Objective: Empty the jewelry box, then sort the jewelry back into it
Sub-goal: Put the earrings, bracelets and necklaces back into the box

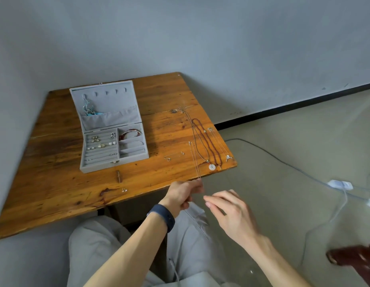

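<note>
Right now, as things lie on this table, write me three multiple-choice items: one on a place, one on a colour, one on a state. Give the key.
1. Where does the white disc pendant lie?
A) in the lid's pocket
B) on the table, near its right front corner
C) on the floor

2. What colour is the jewelry box?
A) grey
B) red
C) black

3. How does the box's lid stand?
A) shut
B) raised open
C) detached

Key:
1 B, it rests on the wood close to the edge.
2 A, the walls, trays and lid are all grey.
3 B, the lid stands up behind the trays.
</note>
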The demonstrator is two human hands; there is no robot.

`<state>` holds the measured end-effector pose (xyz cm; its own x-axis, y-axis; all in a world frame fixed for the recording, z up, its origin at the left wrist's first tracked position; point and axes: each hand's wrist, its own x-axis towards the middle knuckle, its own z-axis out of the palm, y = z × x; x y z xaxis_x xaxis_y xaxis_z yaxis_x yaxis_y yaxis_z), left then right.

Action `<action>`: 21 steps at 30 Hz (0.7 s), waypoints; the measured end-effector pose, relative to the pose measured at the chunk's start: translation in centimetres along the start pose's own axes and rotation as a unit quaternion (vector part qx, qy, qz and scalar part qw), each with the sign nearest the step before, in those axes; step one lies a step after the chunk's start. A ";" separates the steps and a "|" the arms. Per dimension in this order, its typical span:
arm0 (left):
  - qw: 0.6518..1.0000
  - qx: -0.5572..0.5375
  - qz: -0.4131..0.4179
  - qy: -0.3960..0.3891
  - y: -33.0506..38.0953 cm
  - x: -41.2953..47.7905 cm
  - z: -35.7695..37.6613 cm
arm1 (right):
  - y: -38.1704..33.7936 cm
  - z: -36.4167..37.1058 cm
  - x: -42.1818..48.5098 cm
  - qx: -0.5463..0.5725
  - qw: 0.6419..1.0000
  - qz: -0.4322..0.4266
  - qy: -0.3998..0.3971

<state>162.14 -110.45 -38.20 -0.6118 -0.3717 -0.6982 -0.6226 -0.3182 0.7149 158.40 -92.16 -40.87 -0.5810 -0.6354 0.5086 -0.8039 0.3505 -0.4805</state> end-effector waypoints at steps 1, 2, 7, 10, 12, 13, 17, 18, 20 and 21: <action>1.000 -0.001 0.002 0.006 0.2 0.1 0.2 | -0.1 -0.1 -0.4 0.002 1.000 0.004 0.000; 1.000 -0.007 0.000 0.004 0.3 0.1 0.4 | -0.2 -0.2 -0.8 0.004 1.000 0.009 0.000; 0.997 -0.066 0.004 -0.038 2.2 -0.1 0.6 | -0.8 -0.8 -1.8 0.010 1.000 0.024 0.011; 0.995 -0.072 0.045 -0.051 4.7 -0.2 -0.3 | -0.9 -1.0 -2.3 0.009 1.000 0.018 0.004; 0.993 -0.081 0.069 -0.056 7.0 -0.4 -1.4 | -0.9 -0.9 -2.6 0.017 1.000 0.017 -0.013; 0.992 -0.078 0.080 -0.057 8.1 -0.6 -1.9 | -0.9 -0.8 -2.7 0.021 0.999 0.020 -0.021; 0.989 -0.085 0.113 -0.046 11.5 -1.5 -4.0 | -0.8 0.1 -2.2 0.040 0.998 0.032 -0.036; 0.988 -0.090 0.119 -0.046 12.1 -1.7 -4.6 | -0.9 0.4 -1.9 0.043 0.998 0.033 -0.034; 0.987 -0.083 0.129 -0.044 13.0 -2.2 -5.9 | -1.1 1.0 -1.3 0.049 0.998 0.029 -0.029; 0.988 -0.064 0.135 -0.035 13.3 -2.3 -6.7 | -1.3 1.3 -0.9 0.051 0.998 0.024 -0.027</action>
<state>158.55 -119.62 -26.84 -0.7823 -0.3977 -0.4794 -0.3683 -0.3254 0.8709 160.12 -92.95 -41.60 -0.6088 -0.6567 0.4450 -0.7565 0.3118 -0.5749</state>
